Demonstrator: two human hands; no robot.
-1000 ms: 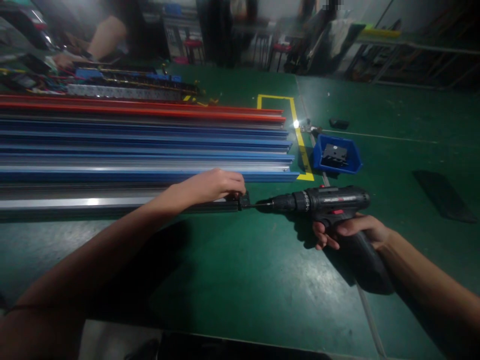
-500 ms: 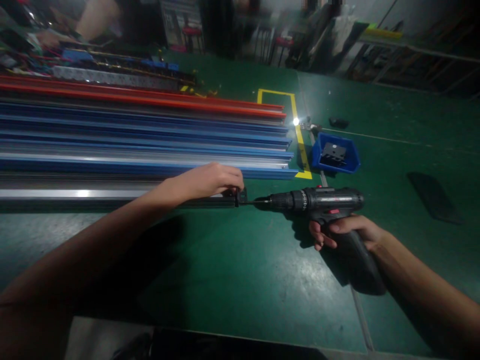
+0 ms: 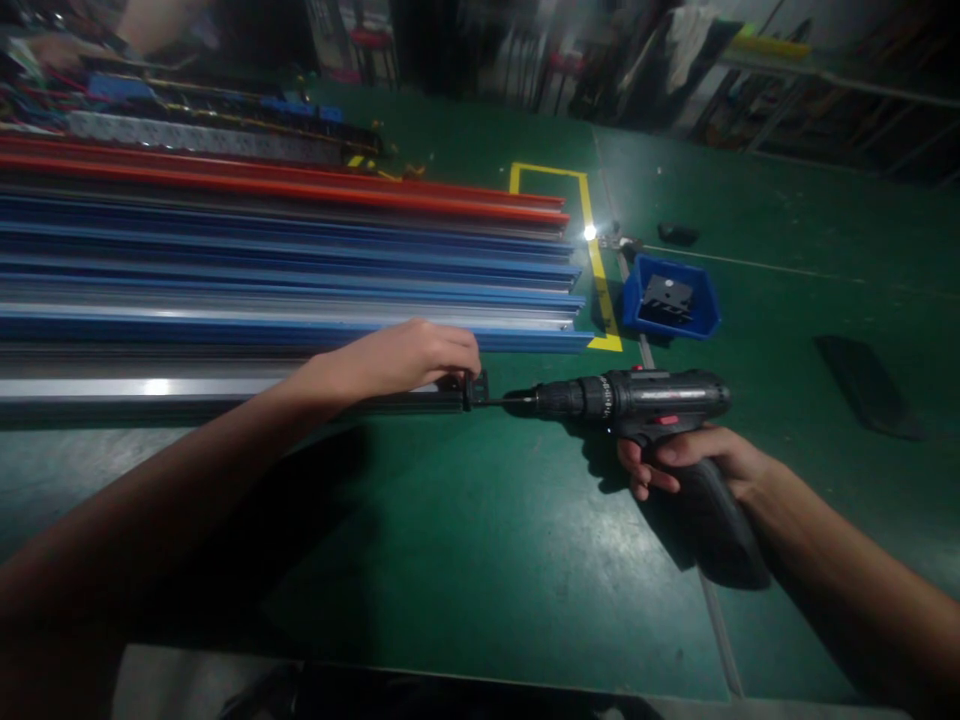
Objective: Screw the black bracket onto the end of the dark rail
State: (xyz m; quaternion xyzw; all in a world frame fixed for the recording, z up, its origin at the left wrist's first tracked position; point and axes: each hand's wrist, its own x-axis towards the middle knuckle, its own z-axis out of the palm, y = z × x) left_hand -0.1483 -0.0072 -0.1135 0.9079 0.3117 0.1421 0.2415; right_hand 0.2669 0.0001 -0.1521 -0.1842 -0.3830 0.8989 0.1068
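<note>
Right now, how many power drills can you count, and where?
1: the power drill, in the right hand, pointing toward the gray rail. Others may be hidden.

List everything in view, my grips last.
Drill: 1, black and red, right foreground
Near rail: 1, silver and black, left
Bracket: 1, black, at near rail's end
Blue rails: several, blue, beyond near rail
Red rails: count unclear, red, beyond blue rails
Tape: 1, yellow, by rail ends
Bin: 1, blue, right of tape
Plates: count unclear, black, in bin
Flat object: 1, dark, right
Wired parts: several, mixed, back left
Table: 1, green, beneath
Co-worker's hand: 1, bare, background
Left grip: 1, bare, at bracket
Right grip: 1, bare, around drill
</note>
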